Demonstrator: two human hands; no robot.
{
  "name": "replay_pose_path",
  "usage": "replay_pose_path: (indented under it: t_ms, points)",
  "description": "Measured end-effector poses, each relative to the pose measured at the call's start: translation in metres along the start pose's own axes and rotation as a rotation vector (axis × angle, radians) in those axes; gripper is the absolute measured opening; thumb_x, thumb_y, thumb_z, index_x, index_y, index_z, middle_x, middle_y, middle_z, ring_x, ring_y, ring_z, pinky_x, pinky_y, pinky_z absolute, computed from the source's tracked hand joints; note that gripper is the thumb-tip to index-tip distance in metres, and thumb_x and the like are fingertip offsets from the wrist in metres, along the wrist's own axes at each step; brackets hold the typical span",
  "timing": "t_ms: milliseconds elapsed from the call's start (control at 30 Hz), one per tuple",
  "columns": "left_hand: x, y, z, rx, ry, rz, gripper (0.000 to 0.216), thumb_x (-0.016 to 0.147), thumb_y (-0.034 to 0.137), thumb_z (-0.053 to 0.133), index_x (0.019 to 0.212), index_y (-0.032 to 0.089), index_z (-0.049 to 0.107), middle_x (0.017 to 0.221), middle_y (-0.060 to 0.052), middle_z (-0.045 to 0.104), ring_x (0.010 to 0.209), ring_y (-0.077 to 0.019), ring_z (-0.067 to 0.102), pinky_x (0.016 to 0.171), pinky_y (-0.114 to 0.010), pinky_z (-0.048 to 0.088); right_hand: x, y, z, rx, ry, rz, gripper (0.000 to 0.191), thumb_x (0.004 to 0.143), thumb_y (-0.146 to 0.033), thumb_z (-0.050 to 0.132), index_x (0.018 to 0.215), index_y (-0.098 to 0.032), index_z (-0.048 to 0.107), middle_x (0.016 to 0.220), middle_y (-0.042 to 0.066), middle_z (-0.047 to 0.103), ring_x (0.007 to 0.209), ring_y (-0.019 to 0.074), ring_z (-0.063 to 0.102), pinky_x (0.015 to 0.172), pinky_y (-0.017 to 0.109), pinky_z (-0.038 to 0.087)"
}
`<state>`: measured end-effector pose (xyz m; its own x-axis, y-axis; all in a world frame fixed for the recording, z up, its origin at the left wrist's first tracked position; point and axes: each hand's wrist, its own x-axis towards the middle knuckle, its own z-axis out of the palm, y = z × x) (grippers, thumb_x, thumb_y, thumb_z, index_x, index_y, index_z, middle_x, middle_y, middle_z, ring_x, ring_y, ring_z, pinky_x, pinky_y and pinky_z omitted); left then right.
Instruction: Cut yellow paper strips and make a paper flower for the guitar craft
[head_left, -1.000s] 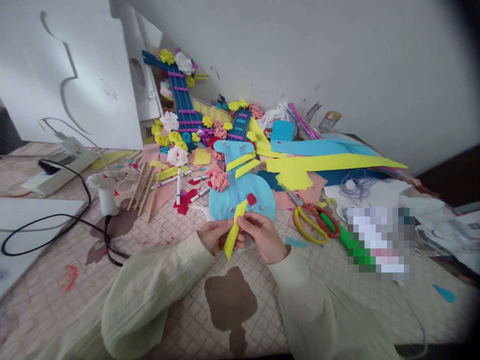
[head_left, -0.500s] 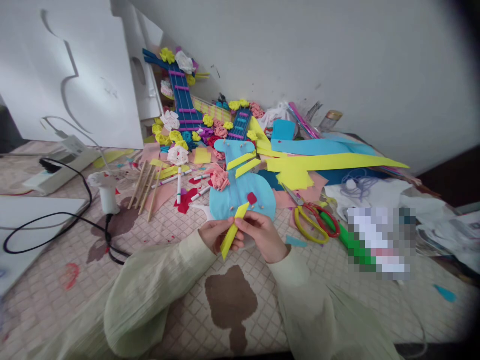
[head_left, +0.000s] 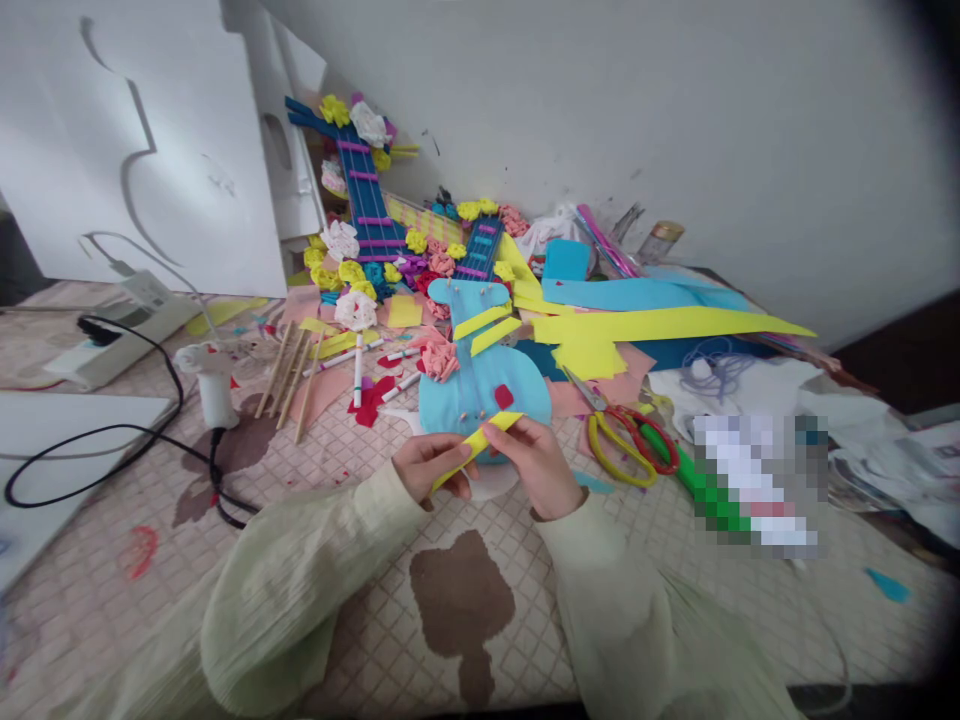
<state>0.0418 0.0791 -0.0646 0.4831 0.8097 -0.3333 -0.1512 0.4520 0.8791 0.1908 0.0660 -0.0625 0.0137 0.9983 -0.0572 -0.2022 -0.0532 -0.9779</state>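
A short yellow paper strip (head_left: 491, 431) is pinched between my two hands, slanting up to the right. My left hand (head_left: 433, 462) grips its lower end, thumb on top. The upper part is held by my right hand (head_left: 537, 462) between thumb and fingers. Just beyond my hands lies a light-blue guitar-shaped craft (head_left: 480, 375) with a red square (head_left: 504, 397) and small beads on it. Two more yellow strips (head_left: 495, 337) lie across its neck, and a pink crepe-paper flower (head_left: 439, 361) sits at its left side. My hands cover its lower edge.
Scissors (head_left: 624, 445) with yellow and red handles lie to the right. A white glue gun (head_left: 215, 385) with a black cord stands at left, near wooden sticks (head_left: 289, 380) and markers (head_left: 358, 370). Decorated dark-blue guitars (head_left: 364, 200) lean at the back beside long yellow paper (head_left: 667, 325).
The yellow strip has turned from steep to a flatter slant, its lower end swinging up and left. My right hand has shifted slightly right; both hands still hold it.
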Motion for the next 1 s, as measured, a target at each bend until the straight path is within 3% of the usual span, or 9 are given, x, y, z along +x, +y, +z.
replay_pose_path:
  t_ms: [200, 367, 467, 667, 900, 1000]
  points:
    - [-0.001, 0.004, -0.006, 0.164, 0.025, 0.118, 0.024, 0.069, 0.036, 0.061, 0.062, 0.012, 0.06, 0.047, 0.003, 0.056, 0.033, -0.0049, 0.048, 0.034, -0.017, 0.033, 0.0, -0.011, -0.008, -0.112, -0.112, -0.086, 0.028, 0.069, -0.029, 0.064, 0.096, -0.022, 0.058, 0.075, -0.001, 0.057, 0.061, 0.011, 0.053, 0.06, 0.026, 0.045]
    - [-0.005, 0.006, -0.008, 0.307, 0.073, 0.271, 0.036, 0.07, 0.033, 0.06, 0.099, 0.012, 0.057, 0.055, 0.002, 0.06, 0.034, -0.0063, 0.048, 0.034, -0.018, 0.037, -0.001, -0.012, -0.01, -0.218, -0.09, -0.13, 0.02, 0.072, -0.028, 0.062, 0.09, -0.019, 0.06, 0.073, 0.0, 0.059, 0.059, 0.0109, 0.055, 0.059, 0.026, 0.047]
    - [-0.009, 0.007, -0.006, 0.37, 0.091, 0.346, 0.04, 0.069, 0.03, 0.061, 0.105, 0.013, 0.054, 0.065, -0.001, 0.064, 0.037, -0.0062, 0.05, 0.039, -0.02, 0.042, 0.0, -0.01, -0.01, -0.232, -0.055, -0.143, 0.021, 0.072, -0.029, 0.062, 0.091, -0.019, 0.061, 0.07, -0.001, 0.058, 0.058, 0.0111, 0.055, 0.058, 0.025, 0.047]
    - [-0.011, 0.006, -0.005, 0.381, 0.134, 0.351, 0.034, 0.072, 0.03, 0.058, 0.1, 0.012, 0.06, 0.068, -0.004, 0.066, 0.035, -0.0053, 0.047, 0.037, -0.019, 0.04, 0.0, -0.012, -0.012, -0.237, -0.102, -0.191, 0.028, 0.072, -0.028, 0.062, 0.099, -0.023, 0.059, 0.082, 0.0, 0.057, 0.061, 0.0111, 0.056, 0.06, 0.026, 0.048]
    - [-0.011, 0.006, -0.005, 0.401, 0.175, 0.374, 0.03, 0.072, 0.026, 0.059, 0.099, 0.013, 0.064, 0.044, 0.003, 0.057, 0.038, -0.0089, 0.053, 0.041, -0.019, 0.041, 0.0, -0.013, -0.012, -0.336, -0.1, -0.195, 0.016, 0.073, -0.029, 0.06, 0.087, -0.02, 0.062, 0.076, 0.002, 0.061, 0.061, 0.0133, 0.056, 0.059, 0.027, 0.048]
    - [-0.01, 0.005, -0.006, 0.383, 0.172, 0.367, 0.031, 0.072, 0.026, 0.059, 0.1, 0.013, 0.064, 0.044, 0.001, 0.059, 0.039, -0.0093, 0.054, 0.042, -0.019, 0.041, 0.001, -0.012, -0.012, -0.347, -0.087, -0.198, 0.016, 0.072, -0.029, 0.061, 0.085, -0.02, 0.063, 0.077, 0.002, 0.062, 0.062, 0.0137, 0.057, 0.061, 0.028, 0.048]
